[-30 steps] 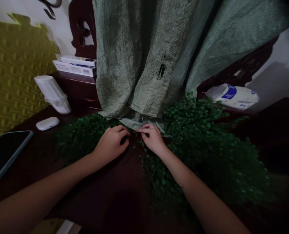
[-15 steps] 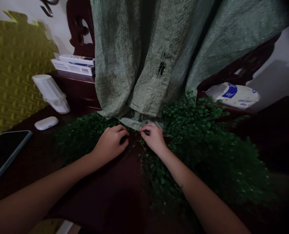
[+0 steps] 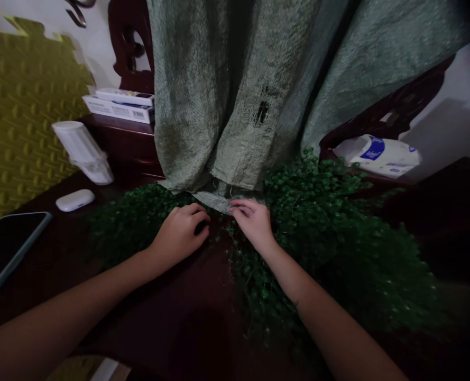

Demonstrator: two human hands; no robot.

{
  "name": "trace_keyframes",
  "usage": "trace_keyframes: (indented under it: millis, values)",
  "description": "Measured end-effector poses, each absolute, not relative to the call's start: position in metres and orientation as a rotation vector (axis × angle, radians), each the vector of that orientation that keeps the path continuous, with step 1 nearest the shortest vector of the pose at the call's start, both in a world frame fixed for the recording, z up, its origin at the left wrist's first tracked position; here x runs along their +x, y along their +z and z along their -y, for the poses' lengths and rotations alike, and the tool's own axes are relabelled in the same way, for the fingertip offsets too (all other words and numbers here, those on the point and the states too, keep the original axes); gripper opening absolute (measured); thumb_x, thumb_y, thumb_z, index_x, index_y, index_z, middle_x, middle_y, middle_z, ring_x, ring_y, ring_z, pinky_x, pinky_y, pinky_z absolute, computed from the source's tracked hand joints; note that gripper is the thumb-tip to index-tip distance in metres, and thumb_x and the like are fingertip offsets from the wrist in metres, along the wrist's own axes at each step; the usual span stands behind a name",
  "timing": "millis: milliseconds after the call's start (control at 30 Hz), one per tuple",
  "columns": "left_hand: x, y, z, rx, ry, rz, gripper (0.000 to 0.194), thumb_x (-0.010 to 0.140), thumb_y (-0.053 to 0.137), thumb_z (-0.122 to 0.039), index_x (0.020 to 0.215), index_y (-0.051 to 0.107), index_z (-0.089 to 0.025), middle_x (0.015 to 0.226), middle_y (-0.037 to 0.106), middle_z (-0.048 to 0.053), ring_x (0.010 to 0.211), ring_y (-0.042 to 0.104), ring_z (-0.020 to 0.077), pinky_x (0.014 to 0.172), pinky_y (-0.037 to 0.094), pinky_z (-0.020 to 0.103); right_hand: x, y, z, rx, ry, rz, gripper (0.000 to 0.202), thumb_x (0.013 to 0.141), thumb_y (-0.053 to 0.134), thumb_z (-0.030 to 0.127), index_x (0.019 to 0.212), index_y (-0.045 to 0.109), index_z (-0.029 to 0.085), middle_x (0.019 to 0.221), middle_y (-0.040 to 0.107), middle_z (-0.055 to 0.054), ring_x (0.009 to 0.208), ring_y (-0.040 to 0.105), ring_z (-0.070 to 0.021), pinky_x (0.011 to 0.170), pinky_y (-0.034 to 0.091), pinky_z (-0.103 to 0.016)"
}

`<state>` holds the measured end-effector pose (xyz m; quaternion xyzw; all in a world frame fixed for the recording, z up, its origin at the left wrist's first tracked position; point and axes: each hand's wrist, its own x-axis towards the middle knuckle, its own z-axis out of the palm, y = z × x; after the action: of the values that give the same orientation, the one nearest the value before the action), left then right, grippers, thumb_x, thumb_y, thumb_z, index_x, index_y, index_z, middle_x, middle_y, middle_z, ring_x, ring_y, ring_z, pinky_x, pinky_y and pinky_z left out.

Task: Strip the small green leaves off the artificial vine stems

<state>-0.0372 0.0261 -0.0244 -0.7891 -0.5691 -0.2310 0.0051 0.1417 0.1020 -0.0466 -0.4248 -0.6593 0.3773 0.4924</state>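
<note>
Left of the left grip (image 3: 182, 228) lie a phone (image 3: 12, 251) and, nearer, a small white case (image 3: 75, 200). Beyond it, farther left, are a white container (image 3: 80, 145), flat boxes (image 3: 119, 110) and yellow matting (image 3: 24, 100). Beyond the right grip (image 3: 255, 225), rightward, lies a blue-printed white packet (image 3: 401, 155).

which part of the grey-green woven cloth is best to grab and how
Probably the lower edge of the woven cloth, pinched from the near side: it spreads thin toward the person between the smaller leafy heap and the larger leafy heap, with the right hand at it. I'd avoid the frayed hole higher up.
</note>
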Motion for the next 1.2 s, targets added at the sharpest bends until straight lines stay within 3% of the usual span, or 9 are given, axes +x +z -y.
trace_keyframes:
  millis: [333, 800, 1000, 1200]
  values:
    - [-0.036, -0.025, -0.026, -2.472, -0.742, 1.762, 0.016, 0.084, 0.055, -0.022, 0.091, 0.069, -0.019, 0.102, 0.068, 0.008, 0.094, 0.065, 0.0256, 0.080, 0.048, 0.040, 0.142, -0.045, -0.103, -1.015, 1.037, 1.678, 0.008, 0.070, 0.066, 0.012, 0.073, 0.069, 0.019, 0.081, 0.075, -0.004, 0.077, 0.072, -0.0186, 0.078, 0.058, -0.034]
    - [-0.036, -0.026, -0.026, -2.486, -0.696, 1.792, 0.017, 0.085, 0.055, -0.022, 0.092, 0.070, -0.017, 0.103, 0.067, 0.008, 0.095, 0.064, 0.0258, 0.081, 0.047, 0.040, 0.138, -0.045, -0.096, -0.978, 1.066, 1.841, 0.026, 0.071, 0.063, 0.004, 0.093, 0.069, 0.017, 0.090, 0.075, -0.006, 0.090, 0.071, -0.0187, 0.086, 0.055, -0.035]
    - [-0.036, -0.025, -0.025, -2.495, -0.685, 1.804, 0.018, 0.085, 0.054, -0.023, 0.092, 0.070, -0.017, 0.104, 0.066, 0.008, 0.097, 0.064, 0.0261, 0.083, 0.046, 0.041, 0.141, -0.048, -0.103, -1.049, 0.886, 1.774, 0.021, 0.077, 0.055, 0.012, 0.087, 0.071, 0.020, 0.090, 0.073, -0.002, 0.083, 0.068, -0.0164, 0.077, 0.054, -0.031]
    - [-0.035, -0.025, -0.025, -2.493, -0.686, 1.812, 0.019, 0.086, 0.054, -0.023, 0.092, 0.070, -0.017, 0.104, 0.066, 0.008, 0.096, 0.064, 0.0261, 0.082, 0.046, 0.040, 0.147, -0.046, -0.107, -1.144, 0.661, 1.715, 0.023, 0.068, 0.050, 0.009, 0.073, 0.070, 0.019, 0.078, 0.065, -0.001, 0.068, 0.056, -0.0157, 0.067, 0.047, -0.029]
